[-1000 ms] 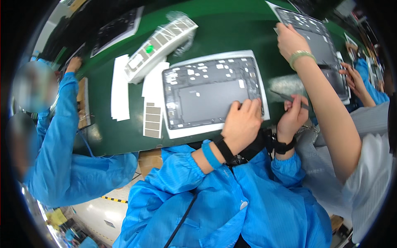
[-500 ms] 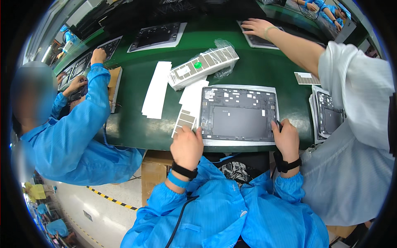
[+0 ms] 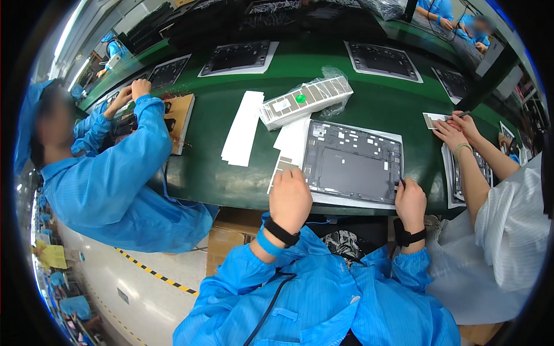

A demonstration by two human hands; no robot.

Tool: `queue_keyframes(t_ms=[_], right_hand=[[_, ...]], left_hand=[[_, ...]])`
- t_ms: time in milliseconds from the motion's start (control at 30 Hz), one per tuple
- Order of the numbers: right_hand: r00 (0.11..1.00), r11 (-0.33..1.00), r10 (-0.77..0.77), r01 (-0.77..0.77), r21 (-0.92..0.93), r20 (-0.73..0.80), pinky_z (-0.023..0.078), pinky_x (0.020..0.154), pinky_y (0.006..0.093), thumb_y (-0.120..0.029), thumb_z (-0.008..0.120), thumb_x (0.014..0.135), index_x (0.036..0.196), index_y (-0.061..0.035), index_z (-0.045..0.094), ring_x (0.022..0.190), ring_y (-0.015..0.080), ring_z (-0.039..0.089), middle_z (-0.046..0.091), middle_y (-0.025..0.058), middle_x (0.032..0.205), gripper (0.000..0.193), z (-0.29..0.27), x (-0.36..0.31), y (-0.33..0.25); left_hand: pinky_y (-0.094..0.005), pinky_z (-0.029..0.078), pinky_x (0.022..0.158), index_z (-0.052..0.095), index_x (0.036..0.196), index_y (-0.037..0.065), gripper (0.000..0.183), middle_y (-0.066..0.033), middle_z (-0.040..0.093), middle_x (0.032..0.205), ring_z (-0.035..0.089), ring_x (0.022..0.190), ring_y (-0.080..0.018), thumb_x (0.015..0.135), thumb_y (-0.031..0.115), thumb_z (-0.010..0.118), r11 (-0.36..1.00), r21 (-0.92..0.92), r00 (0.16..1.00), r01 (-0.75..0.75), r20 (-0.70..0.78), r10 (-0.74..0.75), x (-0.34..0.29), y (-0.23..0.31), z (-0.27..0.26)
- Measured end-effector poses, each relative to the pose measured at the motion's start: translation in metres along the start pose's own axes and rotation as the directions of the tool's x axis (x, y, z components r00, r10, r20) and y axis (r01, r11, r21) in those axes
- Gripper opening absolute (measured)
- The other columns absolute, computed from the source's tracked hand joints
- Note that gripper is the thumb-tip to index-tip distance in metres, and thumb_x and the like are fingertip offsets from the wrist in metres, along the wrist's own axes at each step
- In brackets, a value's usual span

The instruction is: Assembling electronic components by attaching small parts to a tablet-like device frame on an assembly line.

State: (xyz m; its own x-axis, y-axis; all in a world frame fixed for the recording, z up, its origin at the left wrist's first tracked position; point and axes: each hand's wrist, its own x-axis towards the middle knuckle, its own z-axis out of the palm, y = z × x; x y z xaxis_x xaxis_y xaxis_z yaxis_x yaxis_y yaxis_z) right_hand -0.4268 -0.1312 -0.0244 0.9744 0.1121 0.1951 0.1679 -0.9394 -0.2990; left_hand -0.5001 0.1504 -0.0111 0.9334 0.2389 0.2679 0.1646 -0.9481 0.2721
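Observation:
A dark grey tablet back housing [image 3: 360, 167] with small white patches lies in front of me on a white sheet [image 3: 346, 199]. My left hand [image 3: 290, 196] is closed at its lower left edge, over a sheet of tan adhesive strips [image 3: 285, 163]; the fingertips are hidden beneath the hand. At the housing's lower right edge, my right hand [image 3: 410, 203] pinches a thin dark tool [image 3: 402, 183], mostly covered by the fingers. Its exact kind does not show.
A long plastic-wrapped stack of strip sheets [image 3: 309, 101] with a green dot lies beyond the housing, near white paper strips [image 3: 243, 128]. More housings [image 3: 238, 56] rest along the far belt. Co-workers sit on both sides; the right one's hands [image 3: 456, 130] are over another strip sheet.
The view has shifted, so the table sits further right. My left hand has moved slightly forward over the strip sheet. The right co-worker's hand has come back from the far housing to a strip sheet.

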Motion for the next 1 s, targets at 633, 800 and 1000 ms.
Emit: queue_keyframes(t_ms=[633,800,1000], right_hand=[[0.963,0.781,0.172,-0.006,0.624,-0.206,0.039,0.052,0.0339,-0.025,0.059,0.095,0.075,0.0048,0.055,0.052,0.0201,0.047,0.052,0.0133,0.06,0.036,-0.033,0.04,-0.054],[0.97,0.765,0.124,0.041,0.643,-0.209,0.038,0.052,0.0325,-0.017,0.064,0.092,0.076,0.0034,0.055,0.052,0.0166,0.046,0.051,0.0107,0.06,0.027,-0.04,0.046,-0.063],[0.968,0.819,0.138,0.008,0.574,-0.211,0.039,0.052,0.0347,-0.014,0.064,0.09,0.075,0.0032,0.054,0.052,0.0218,0.048,0.051,0.0126,0.061,0.025,-0.025,0.04,-0.039]], left_hand=[[-0.0244,0.052,0.045,0.056,0.116,0.0,0.031,-0.0064,0.065,0.088,0.064,0.065,-0.0114,0.098,0.025,0.054,0.245,-0.935,0.942,0.258,0.3,0.152,0.164,-0.014,-0.101],[-0.0168,0.043,0.044,0.058,0.114,0.006,0.026,0.0027,0.064,0.082,0.056,0.059,-0.0034,0.1,0.027,0.052,0.341,-0.934,0.975,0.101,0.161,0.152,0.288,-0.106,-0.111],[-0.0278,0.048,0.051,0.062,0.111,0.013,0.026,0.003,0.063,0.085,0.057,0.069,-0.0099,0.1,0.034,0.052,0.411,-0.866,0.951,0.284,0.308,-0.008,0.417,-0.2,-0.007]])
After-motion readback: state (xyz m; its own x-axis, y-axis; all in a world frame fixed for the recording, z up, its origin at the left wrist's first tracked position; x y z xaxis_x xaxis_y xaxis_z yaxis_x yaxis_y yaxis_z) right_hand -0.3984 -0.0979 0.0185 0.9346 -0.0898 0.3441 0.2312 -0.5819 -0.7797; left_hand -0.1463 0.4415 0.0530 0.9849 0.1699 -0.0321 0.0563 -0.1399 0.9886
